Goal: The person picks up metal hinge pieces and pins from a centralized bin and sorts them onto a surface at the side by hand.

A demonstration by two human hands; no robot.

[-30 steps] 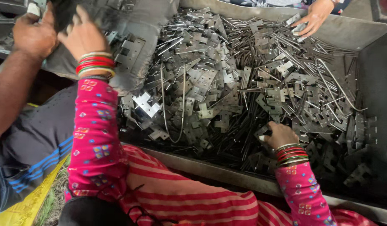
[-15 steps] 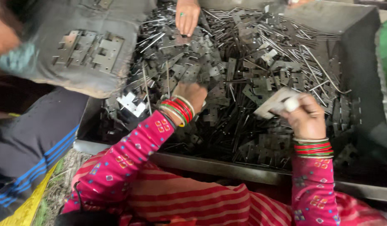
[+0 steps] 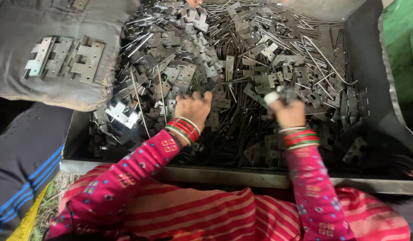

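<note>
- Tray [image 3: 269, 177] of dark sheet metal fills most of the view – its near rim runs across the frame just above the person's lap, and its dark right wall rises at the far side
- Heap of hinge plates [image 3: 224, 67] covers the tray floor, grey stamped leaves lying flat and tilted at all angles, mixed through with thin pins [image 3: 260, 38] and a few longer bent wires [image 3: 322, 56]
- Grey cloth pad [image 3: 45, 76] sits at the upper left, overlapping the tray's left edge, worn and frayed along its lower side
- Row of sorted hinge plates [image 3: 66, 58] lies on that pad, set side by side and well apart from the loose heap
- Dark trousers with blue stripes [image 3: 23, 160] show at the lower left, beside the tray – another person's leg
- Left hand [image 3: 193, 109] rests palm down on the heap near the tray's middle, fingers curled into the plates; whether it has hold of one I cannot tell
- Right hand [image 3: 287, 111] is raised just above the heap, blurred, fingers closed around a small hinge piece [image 3: 278, 94] with a pale end showing at the fingertips
- Red and green bangles [image 3: 184, 129] ring both wrists above pink patterned sleeves
</note>
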